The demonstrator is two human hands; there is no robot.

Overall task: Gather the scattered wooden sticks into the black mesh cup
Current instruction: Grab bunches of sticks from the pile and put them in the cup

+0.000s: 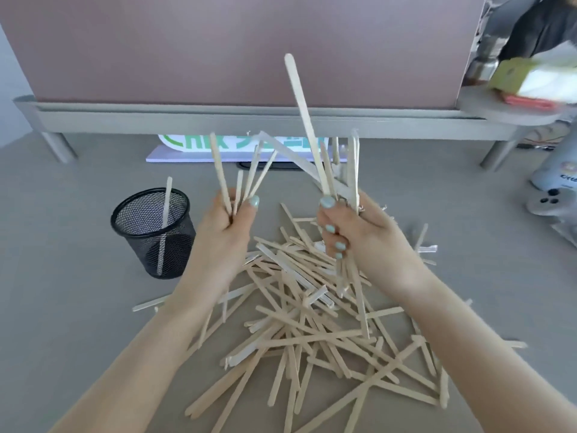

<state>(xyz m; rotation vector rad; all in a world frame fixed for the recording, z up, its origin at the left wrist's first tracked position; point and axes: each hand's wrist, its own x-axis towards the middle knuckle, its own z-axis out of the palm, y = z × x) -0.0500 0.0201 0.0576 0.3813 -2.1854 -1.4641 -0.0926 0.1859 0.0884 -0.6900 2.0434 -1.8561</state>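
A big pile of pale wooden sticks (315,326) lies scattered on the grey table, some in clear wrappers. The black mesh cup (175,245) stands upright left of the pile with one stick (166,207) leaning inside it. My left hand (228,232) is raised above the pile's left edge, right of the cup, shut on a small fan of sticks (237,179) pointing up. My right hand (352,232) is over the pile's far side, shut on a larger bundle of sticks (331,164), one of them reaching much higher than the others.
A mauve panel on a grey metal rail (249,115) with legs closes off the back of the table. Under it lies a white and green sign (243,148). At the right are a white device (552,195), a metal bottle (482,65) and another person's clothing.
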